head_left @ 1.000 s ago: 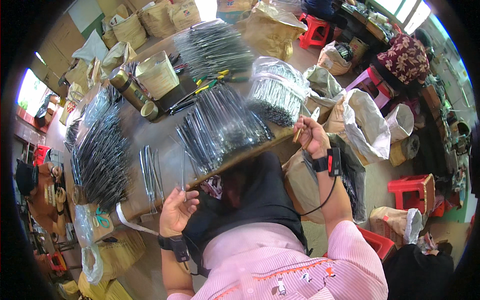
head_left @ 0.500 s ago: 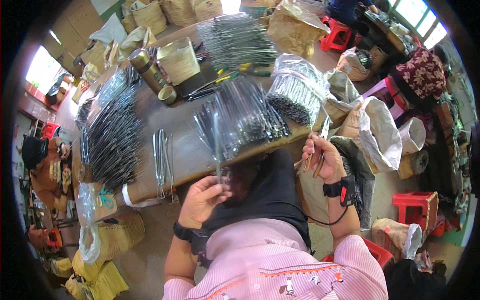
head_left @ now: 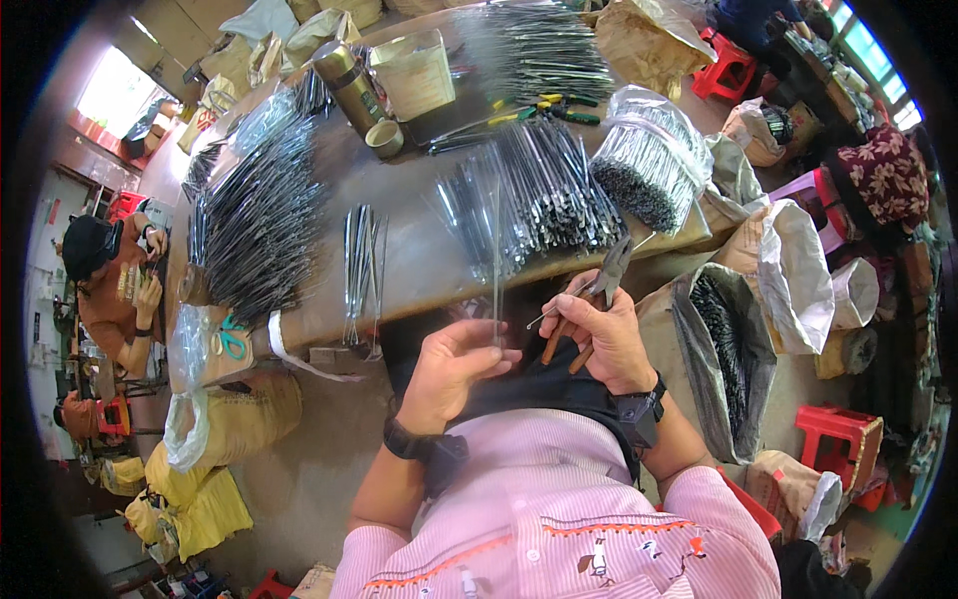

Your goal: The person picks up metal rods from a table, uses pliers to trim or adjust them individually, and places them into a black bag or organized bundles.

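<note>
Between thumb and fingers my left hand (head_left: pixel 449 367) pinches a thin metal rod (head_left: pixel 497 265), which stands up and is smeared by motion. My right hand (head_left: pixel 616 344) is closed around pliers (head_left: pixel 617 268) with brown handles, jaws pointing up and away. A thin wire (head_left: pixel 542 317) with a small looped end also sticks out from the right fingertips, toward the left hand. Both hands are apart, over my lap at the table's front edge. Just beyond them lies a pile of flat metal strips (head_left: pixel 559 195); a few looped rods (head_left: pixel 361 270) lie farther left.
On the table (head_left: pixel 384 195) are a large rod heap (head_left: pixel 257 215), a plastic-wrapped bundle (head_left: pixel 654 160), a thermos (head_left: pixel 349 85), a square tub (head_left: pixel 414 75) and yellow-green pliers (head_left: pixel 554 108). Open sacks (head_left: pixel 723 349) stand at right, near a red stool (head_left: pixel 838 439). Another person (head_left: pixel 115 270) sits at far left.
My hands have come closer together, the right one moving leftward and lower with the pliers. A looped wire end now shows at its fingertips. The whole view has shifted slightly.
</note>
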Demonstrator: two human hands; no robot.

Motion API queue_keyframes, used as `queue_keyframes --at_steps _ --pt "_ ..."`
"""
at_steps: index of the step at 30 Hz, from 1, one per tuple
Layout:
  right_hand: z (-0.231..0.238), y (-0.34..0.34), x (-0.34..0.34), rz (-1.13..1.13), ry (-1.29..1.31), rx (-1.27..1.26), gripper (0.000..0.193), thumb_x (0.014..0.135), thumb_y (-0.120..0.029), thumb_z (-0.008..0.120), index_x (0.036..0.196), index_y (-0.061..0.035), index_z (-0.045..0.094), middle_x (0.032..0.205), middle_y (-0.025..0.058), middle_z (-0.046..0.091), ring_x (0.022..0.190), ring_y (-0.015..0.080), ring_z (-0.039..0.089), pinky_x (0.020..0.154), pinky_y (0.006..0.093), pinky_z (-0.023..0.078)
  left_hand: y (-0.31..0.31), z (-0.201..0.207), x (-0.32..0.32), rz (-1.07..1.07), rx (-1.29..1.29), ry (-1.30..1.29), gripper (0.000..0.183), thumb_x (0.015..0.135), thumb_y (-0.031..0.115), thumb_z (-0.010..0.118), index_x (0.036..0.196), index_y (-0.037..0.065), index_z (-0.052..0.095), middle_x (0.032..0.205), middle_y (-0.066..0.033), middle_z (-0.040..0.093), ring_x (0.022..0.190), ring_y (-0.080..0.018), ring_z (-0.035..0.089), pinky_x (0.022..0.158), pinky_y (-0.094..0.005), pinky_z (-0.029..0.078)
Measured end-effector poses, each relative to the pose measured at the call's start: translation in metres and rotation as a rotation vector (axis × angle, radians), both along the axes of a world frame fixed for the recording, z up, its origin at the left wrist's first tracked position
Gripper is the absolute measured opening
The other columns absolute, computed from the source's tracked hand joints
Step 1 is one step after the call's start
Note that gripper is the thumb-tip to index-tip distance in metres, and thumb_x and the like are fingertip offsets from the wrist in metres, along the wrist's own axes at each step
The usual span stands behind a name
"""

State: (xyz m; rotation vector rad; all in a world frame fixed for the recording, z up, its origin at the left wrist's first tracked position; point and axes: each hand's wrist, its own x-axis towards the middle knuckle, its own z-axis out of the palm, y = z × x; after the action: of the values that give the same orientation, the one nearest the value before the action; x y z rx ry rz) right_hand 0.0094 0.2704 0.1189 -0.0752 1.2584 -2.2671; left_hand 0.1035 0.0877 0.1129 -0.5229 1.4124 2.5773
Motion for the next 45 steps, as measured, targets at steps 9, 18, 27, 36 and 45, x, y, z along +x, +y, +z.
queue_keyframes --at_steps 9,18,27,36,45 --pt "-0.007 -0.008 0.015 0.015 0.067 0.108 0.016 0.083 -0.003 0.062 0.093 -0.0026 0.050 0.081 0.0137 0.065 0.069 0.0189 0.065 0.060 0.0290 0.054 0.005 -0.002 0.003 -0.034 0.042 0.019 0.026 0.079 -0.006 0.059 0.103 0.001 0.053 0.097 -0.0111 0.064 0.082 -0.0231 0.067 0.068 -0.0290 0.057" --pt "-0.007 -0.006 0.014 0.053 0.110 0.172 0.016 0.083 -0.002 0.063 0.093 -0.0020 0.051 0.081 0.0115 0.065 0.070 0.0166 0.064 0.058 0.0286 0.054 0.004 -0.003 0.001 -0.051 0.024 0.040 0.023 0.078 -0.006 0.060 0.098 0.003 0.052 0.094 -0.0115 0.064 0.077 -0.0228 0.067 0.066 -0.0294 0.057" --pt "-0.010 -0.014 0.014 0.096 0.148 0.204 0.010 0.083 -0.001 0.063 0.087 0.0000 0.054 0.078 0.0093 0.064 0.068 0.0148 0.063 0.053 0.0260 0.052 0.001 -0.009 -0.002 0.018 -0.064 0.091 0.018 0.079 -0.005 0.064 0.093 0.001 0.056 0.088 -0.0119 0.066 0.076 -0.0203 0.067 0.066 -0.0287 0.057" --pt "-0.004 -0.032 0.016 -0.027 0.188 0.207 0.021 0.083 -0.001 0.061 0.101 0.0038 0.052 0.076 0.0087 0.063 0.066 0.0139 0.062 0.055 0.0255 0.051 -0.007 -0.006 0.001 0.065 -0.163 0.041 0.017 0.079 -0.002 0.065 0.095 -0.002 0.059 0.084 -0.0109 0.067 0.076 -0.0190 0.067 0.067 -0.0269 0.056" --pt "-0.005 -0.024 -0.011 0.013 0.195 0.334 0.026 0.080 -0.012 0.065 0.102 0.0010 0.061 0.070 0.0048 0.062 0.052 0.0088 0.055 0.043 0.0211 0.042 -0.002 -0.004 0.001 -0.052 -0.191 -0.015 0.013 0.078 -0.007 0.061 0.086 -0.001 0.054 0.097 -0.0095 0.061 0.078 -0.0220 0.066 0.064 -0.0279 0.056"
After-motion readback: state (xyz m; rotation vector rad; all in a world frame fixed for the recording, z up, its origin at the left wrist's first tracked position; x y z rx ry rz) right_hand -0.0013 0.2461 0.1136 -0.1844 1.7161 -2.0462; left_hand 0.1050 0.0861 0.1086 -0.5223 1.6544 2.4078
